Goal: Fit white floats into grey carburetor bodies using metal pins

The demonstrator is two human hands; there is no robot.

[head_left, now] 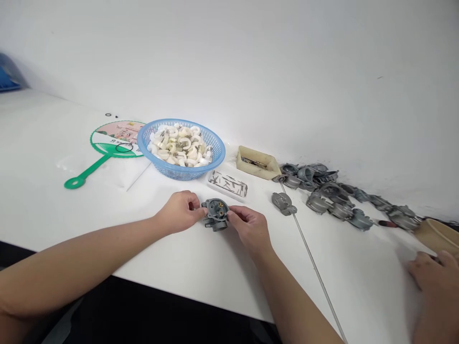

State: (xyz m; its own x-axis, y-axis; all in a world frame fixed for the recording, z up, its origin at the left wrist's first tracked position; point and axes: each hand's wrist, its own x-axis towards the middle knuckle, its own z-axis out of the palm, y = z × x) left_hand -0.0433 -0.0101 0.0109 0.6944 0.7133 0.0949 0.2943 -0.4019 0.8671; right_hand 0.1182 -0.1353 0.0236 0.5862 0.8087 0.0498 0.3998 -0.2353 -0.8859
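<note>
L hand [179,212] and R hand [250,230] are pinching a grey carb [216,215] between them, fingers curled, near the front edge of the desk [358,267], just below a blue basket [181,172]; another person's hand [433,282] is resting far right.

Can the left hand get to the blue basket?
Probably yes: the left hand is close to the blue basket, with nothing between them, though it is holding a carburetor body right now.
</note>
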